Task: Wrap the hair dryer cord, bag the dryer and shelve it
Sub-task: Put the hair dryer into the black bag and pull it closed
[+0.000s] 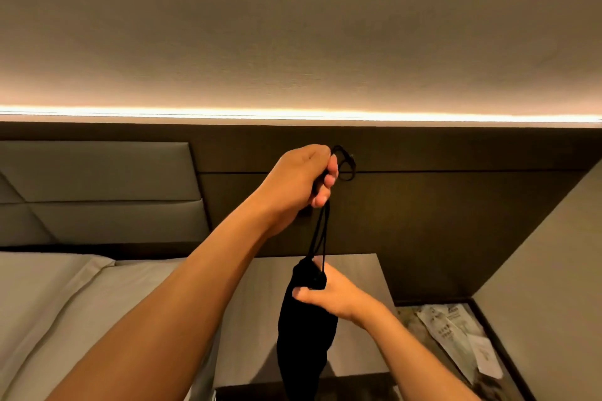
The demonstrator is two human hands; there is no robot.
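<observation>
The left hand (294, 181), fingers (332, 170) curled tight, grips the drawstring (321, 231) at 12 o'clock. The right hand (329, 295) pinches the black bag's (306, 335) cinched neck above the tabletop (358, 273).

A wooden bedside table (355, 273) stands against a dark wall panel (456, 205). Left of the table lies a bed with pale sheets (65, 309), and above the bed, up and left of the table, is a padded grey headboard (97, 185). Right of the table, lower down, an open compartment holds printed paper packets (456, 335). High above the table a warm light strip (293, 114) runs along the panel's top edge.
</observation>
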